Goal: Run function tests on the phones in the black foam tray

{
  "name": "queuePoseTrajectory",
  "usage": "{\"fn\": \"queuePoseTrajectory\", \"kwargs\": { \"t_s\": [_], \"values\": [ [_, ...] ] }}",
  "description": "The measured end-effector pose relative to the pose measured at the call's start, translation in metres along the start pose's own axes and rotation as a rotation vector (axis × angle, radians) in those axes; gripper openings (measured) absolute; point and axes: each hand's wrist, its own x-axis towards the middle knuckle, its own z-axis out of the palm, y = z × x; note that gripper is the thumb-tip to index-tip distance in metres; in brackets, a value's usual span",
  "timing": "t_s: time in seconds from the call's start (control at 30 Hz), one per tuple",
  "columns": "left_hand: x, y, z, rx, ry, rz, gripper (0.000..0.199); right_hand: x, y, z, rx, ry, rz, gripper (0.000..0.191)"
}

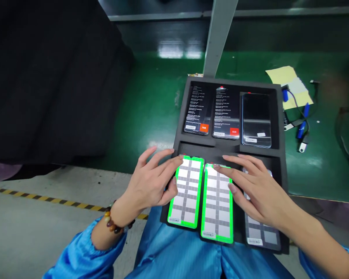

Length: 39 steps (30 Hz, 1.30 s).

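My left hand (pixel 152 180) is open, its index fingertip at the top left corner of a smartphone (pixel 189 193) whose screen shows a green border and a white and grey grid. Beside it lies a second smartphone (pixel 217 205) with the same pattern; the index fingertip of my right hand (pixel 256 186) is at its top edge, fingers spread. Partly hidden under my right hand is a third smartphone (pixel 263 234) with a dimmer grid. All lie in the near row of a black foam tray (pixel 228 146).
The tray's far row holds two phones (pixel 197 110) with text and red boxes, plus a dark-screened phone (pixel 256 120). On the green table (pixel 154 97) are yellow paper (pixel 301 99), a blue pen (pixel 303 121) and cables. A metal post (pixel 219 37) rises behind; black cloth (pixel 46 77) hangs left.
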Motion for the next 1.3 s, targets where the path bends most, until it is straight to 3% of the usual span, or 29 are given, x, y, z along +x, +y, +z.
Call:
{"fn": "queuePoseTrajectory", "kwargs": {
  "t_s": [0.3,0.47,0.9,1.0,1.1,1.3],
  "values": [
    [0.004,-0.005,0.006,-0.157,-0.058,0.110,0.048,-0.017,-0.008,0.001,-0.014,0.015,-0.024,0.045],
    [-0.012,0.003,0.001,-0.246,-0.060,0.170,0.055,-0.031,-0.023,0.004,0.016,0.011,-0.059,0.049],
    [-0.062,0.033,-0.015,-0.463,-0.062,0.227,0.047,-0.078,-0.069,0.012,0.098,0.024,-0.178,0.044],
    [-0.067,0.035,-0.014,-0.483,-0.061,0.210,0.046,-0.078,-0.067,0.011,0.090,0.007,-0.205,0.046],
    [-0.063,0.032,-0.008,-0.416,-0.048,0.121,0.045,-0.069,-0.054,0.012,0.050,0.031,-0.128,0.048],
    [-0.027,0.018,0.007,-0.223,-0.105,-0.037,0.049,-0.034,-0.024,0.015,-0.067,0.032,0.075,0.046]
  ]
}}
